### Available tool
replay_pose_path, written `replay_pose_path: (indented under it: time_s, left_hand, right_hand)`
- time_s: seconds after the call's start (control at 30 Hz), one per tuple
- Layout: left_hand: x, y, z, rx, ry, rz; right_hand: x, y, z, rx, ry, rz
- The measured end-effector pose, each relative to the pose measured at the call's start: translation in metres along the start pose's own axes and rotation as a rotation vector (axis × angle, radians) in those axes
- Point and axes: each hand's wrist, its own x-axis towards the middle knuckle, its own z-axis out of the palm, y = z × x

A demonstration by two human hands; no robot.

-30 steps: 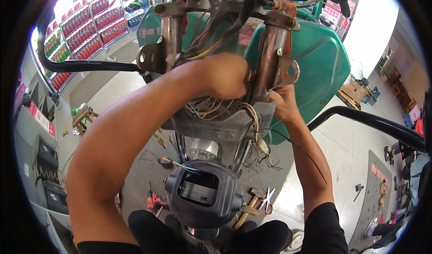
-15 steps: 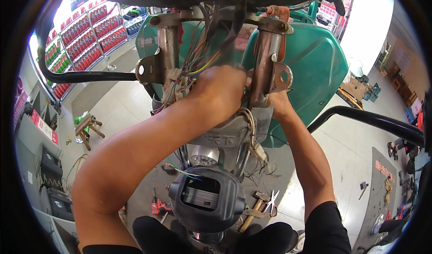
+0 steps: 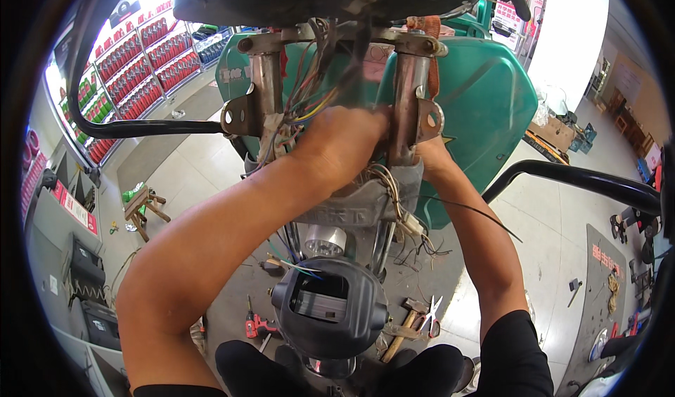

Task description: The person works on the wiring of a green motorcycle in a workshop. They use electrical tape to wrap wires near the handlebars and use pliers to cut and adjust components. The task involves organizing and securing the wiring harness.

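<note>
Between the two metal fork tubes of a stripped-down vehicle front, my left hand [image 3: 344, 135] is curled, its fingertips out of sight beside the right fork tube [image 3: 410, 102]. What it holds cannot be made out. My right hand [image 3: 432, 155] reaches behind that same tube from the right, its fingers hidden. A bundle of coloured wires [image 3: 309, 105] hangs down just left of my left hand. Below the hands, more wires with a pale connector [image 3: 411, 223] dangle over a grey plastic cover [image 3: 337, 211]. A thin black cable [image 3: 485, 214] crosses my right forearm.
Green body panels [image 3: 485, 109] stand behind the forks. Black bars [image 3: 576, 176] stick out on both sides. A black headlight housing [image 3: 329, 306] sits low in front. On the floor lie a hammer [image 3: 404, 330], scissors [image 3: 430, 317] and a red power drill [image 3: 259, 324].
The view has shifted slightly. The thin black cable now stretches out across my right forearm. Both hands stay at the right fork tube.
</note>
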Motion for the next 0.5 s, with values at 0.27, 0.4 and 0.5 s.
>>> replay_pose_path:
  time_s: [0.27, 0.4, 0.5]
  left_hand:
    - [0.001, -0.012, 0.009, -0.034, 0.039, 0.050]
    - [0.003, -0.015, 0.014, 0.055, 0.010, 0.063]
    - [0.001, -0.004, 0.001, -0.034, -0.048, 0.011]
  right_hand:
    - [0.002, -0.004, 0.001, -0.096, 0.039, 0.007]
    - [0.002, -0.007, -0.002, -0.260, -0.015, -0.031]
    - [-0.007, -0.016, -0.003, -0.231, -0.051, 0.052]
